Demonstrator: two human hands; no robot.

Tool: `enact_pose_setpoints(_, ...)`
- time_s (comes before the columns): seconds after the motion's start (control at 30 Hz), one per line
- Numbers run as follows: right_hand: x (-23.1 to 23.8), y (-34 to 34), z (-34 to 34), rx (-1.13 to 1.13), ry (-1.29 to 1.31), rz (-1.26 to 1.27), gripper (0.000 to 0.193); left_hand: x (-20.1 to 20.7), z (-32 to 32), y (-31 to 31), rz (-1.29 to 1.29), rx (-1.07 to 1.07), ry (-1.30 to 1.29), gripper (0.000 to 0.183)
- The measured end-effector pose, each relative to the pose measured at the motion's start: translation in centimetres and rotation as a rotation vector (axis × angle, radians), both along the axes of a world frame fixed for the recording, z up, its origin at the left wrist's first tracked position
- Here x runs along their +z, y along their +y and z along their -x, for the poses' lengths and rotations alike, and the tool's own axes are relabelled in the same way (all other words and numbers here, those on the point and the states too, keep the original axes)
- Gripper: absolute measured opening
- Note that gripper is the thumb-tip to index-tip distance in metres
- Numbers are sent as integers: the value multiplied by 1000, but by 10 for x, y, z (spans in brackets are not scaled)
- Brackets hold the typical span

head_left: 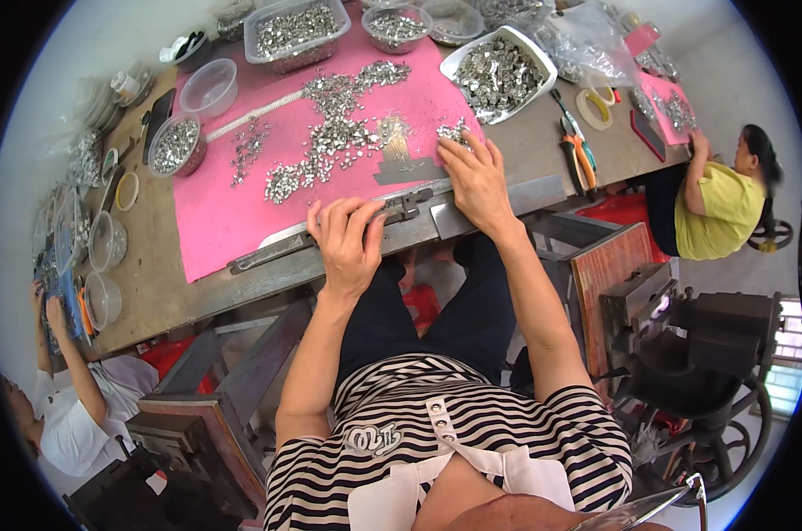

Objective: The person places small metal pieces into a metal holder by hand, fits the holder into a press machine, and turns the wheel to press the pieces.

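Note:
A long dark metal bar (281,250) with a small raised block (410,204) lies along the table's near edge. My left hand (348,241) is closed over the bar, fingers bent onto it and thumb beside the index finger; any small piece between them is hidden. To its right, my right hand (479,181) reaches forward with its fingers stretched out, the tips touching a small pile of shiny metal pieces (454,131). Thin gold-coloured pins (394,137) and a flat grey plate (401,173) lie between the hands, on a pink mat (219,217).
Loose metal pieces (339,134) spread across the mat. Behind them stand a clear tub (299,62) and a white tray (551,71) of metal parts. Orange-handled pliers (585,164) and tape rolls (593,108) lie at right. Co-workers sit at the left (100,403) and right (724,199).

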State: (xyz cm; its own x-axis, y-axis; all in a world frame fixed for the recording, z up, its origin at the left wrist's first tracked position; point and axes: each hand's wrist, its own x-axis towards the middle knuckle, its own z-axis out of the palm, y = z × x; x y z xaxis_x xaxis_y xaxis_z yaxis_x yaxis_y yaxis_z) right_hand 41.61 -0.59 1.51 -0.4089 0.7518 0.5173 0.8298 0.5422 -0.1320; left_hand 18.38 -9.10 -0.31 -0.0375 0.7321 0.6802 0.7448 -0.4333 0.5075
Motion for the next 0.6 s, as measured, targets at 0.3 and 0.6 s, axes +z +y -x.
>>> enact_pose_setpoints(0.3,12,-6,-23,105,352,162,21,-1,1,0,-25,-15,-13,25)
enact_pose_setpoints(0.6,-1,16,-1,36,288,18,11,-2,-1,1,-36,-11,-2,25)
